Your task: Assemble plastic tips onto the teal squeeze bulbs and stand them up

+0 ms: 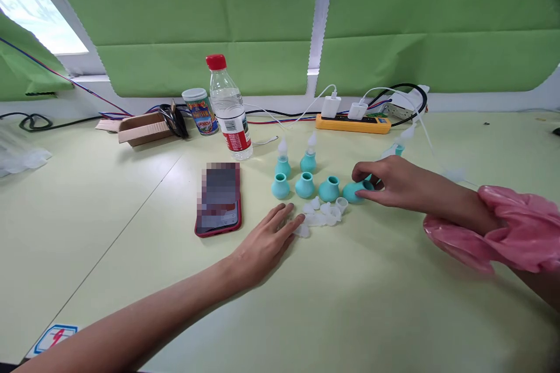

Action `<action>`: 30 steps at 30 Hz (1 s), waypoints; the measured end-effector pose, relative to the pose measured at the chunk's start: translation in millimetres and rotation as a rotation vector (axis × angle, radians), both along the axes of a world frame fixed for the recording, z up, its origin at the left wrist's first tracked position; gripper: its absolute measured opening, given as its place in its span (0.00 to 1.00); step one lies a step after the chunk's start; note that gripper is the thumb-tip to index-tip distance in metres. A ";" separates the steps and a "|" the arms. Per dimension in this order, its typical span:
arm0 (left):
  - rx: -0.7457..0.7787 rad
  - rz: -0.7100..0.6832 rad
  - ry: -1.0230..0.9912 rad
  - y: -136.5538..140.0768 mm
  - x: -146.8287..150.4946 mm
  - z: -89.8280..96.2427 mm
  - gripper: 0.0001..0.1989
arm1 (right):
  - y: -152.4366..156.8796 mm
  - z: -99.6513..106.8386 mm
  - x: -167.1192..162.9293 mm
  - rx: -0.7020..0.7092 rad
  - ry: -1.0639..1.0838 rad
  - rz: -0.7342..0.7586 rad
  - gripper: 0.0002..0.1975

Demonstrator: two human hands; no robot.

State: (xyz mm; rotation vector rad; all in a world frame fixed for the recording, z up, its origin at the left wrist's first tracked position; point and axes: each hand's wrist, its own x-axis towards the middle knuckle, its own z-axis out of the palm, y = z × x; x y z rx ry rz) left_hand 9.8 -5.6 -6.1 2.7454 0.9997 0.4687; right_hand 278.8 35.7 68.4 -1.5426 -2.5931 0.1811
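Observation:
My left hand [273, 239] lies on the table with its fingers spread, beside a small pile of translucent white plastic tips and cups [321, 218]. Its fingertips reach the pile's left edge. My right hand [380, 180] has its thumb and fingers closed on a teal squeeze bulb [352, 192], which tilts at the right end of a row. Left of it in that row stand open-necked bulbs, among them a teal bulb [329, 189]. Behind stand two bulbs with clear pointed tips fitted, one a tipped bulb [308, 160]. Another teal piece [399, 150] shows partly behind my right hand.
A phone [219, 201] lies left of the bulbs. Behind it stand a water bottle [231, 113] and a printed can [201, 112]. Along the wall are an open cardboard box [146, 128], cables, and a yellow power strip [352, 124] with white chargers.

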 end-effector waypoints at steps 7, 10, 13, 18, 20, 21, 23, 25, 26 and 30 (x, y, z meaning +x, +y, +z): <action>-0.091 -0.008 -0.055 0.2 -3.9 1.3 0.26 | -1.7 0.9 -2.3 0.106 0.147 -0.083 0.19; -0.113 -0.078 -0.064 0.9 -4.5 4.4 0.32 | -3.7 -1.6 -6.8 0.219 0.152 -0.003 0.22; -0.077 -0.081 -0.115 2.1 -4.6 4.6 0.29 | -4.6 -2.8 -8.6 0.323 0.045 0.026 0.22; -0.045 -0.059 -0.080 4.0 -4.1 0.2 0.22 | -10.0 14.8 -3.8 0.607 -0.065 -0.258 0.20; -0.022 -0.047 -0.090 4.2 -3.4 -0.9 0.21 | -10.9 22.3 1.3 0.667 -0.125 -0.334 0.21; 0.002 -0.034 -0.113 4.2 -3.0 -1.1 0.20 | -10.2 24.4 4.8 0.662 -0.162 -0.357 0.22; 0.061 0.018 -0.168 4.3 -2.0 -1.1 0.17 | -6.3 24.9 13.2 0.547 -0.219 -0.379 0.22; 0.108 0.107 -0.198 4.4 -1.1 -0.5 0.13 | -1.1 22.7 20.9 0.304 -0.210 -0.347 0.20; 0.117 0.145 -0.195 4.5 -0.8 -0.1 0.11 | 1.1 21.7 23.5 0.176 -0.174 -0.315 0.18; 0.093 0.197 -0.101 5.1 -0.8 1.3 0.08 | 0.9 24.8 22.3 0.006 -0.050 -0.308 0.12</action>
